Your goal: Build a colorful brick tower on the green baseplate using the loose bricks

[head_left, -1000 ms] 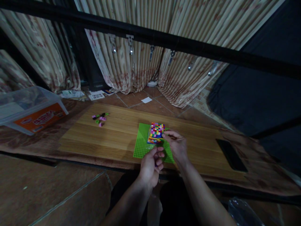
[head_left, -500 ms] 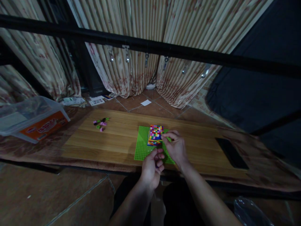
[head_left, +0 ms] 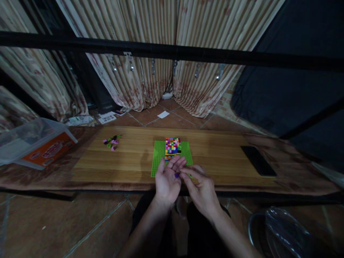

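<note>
My left hand [head_left: 168, 181] is turned palm up with its fingers stretched out, and a small purple brick [head_left: 176, 175] lies at its palm. From the right, my right hand [head_left: 200, 184] reaches over with thumb and fingertips pinched at the purple brick's edge; its exact contact is hard to see. Just beyond the hands, a block of many-coloured bricks [head_left: 173, 144] stands on a green studded baseplate [head_left: 159, 154]. My left fingers hide the front of the block and part of the baseplate.
Several loose pink, green and dark pieces [head_left: 112, 141] lie on the left of the wooden board [head_left: 129, 157]. A clear plastic box [head_left: 37, 139] with an orange label stands farther left. A black phone-like slab [head_left: 258, 160] rests at the right. A dark bar [head_left: 150, 49] crosses above.
My left hand has opened from a loose curl, baring the purple brick. My right hand has drawn back from the brick block to the left palm. The view has shifted slightly.
</note>
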Tool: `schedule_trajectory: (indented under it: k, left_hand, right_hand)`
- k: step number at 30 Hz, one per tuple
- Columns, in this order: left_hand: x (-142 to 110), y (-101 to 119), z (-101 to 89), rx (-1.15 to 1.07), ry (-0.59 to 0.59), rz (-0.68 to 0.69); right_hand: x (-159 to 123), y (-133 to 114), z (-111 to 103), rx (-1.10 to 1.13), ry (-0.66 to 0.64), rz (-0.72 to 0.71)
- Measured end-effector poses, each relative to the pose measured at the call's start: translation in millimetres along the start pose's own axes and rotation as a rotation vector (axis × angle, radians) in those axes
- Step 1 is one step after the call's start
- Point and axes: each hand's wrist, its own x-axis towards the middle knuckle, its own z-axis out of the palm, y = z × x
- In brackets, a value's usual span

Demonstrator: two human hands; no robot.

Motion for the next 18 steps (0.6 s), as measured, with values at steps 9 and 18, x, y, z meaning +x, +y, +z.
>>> schedule_trajectory:
  k: [9, 18]
  left_hand:
    - [-3, 0, 2.7, 0.048, -0.056, -0.039]
    - [2, -2, -3.5, 0.084, 0.132, 0.075]
  right_hand:
    - [5, -8, 8, -0.014, -0.123, -0.015]
    - [21, 19, 5, 0.251, 0.091, 0.220]
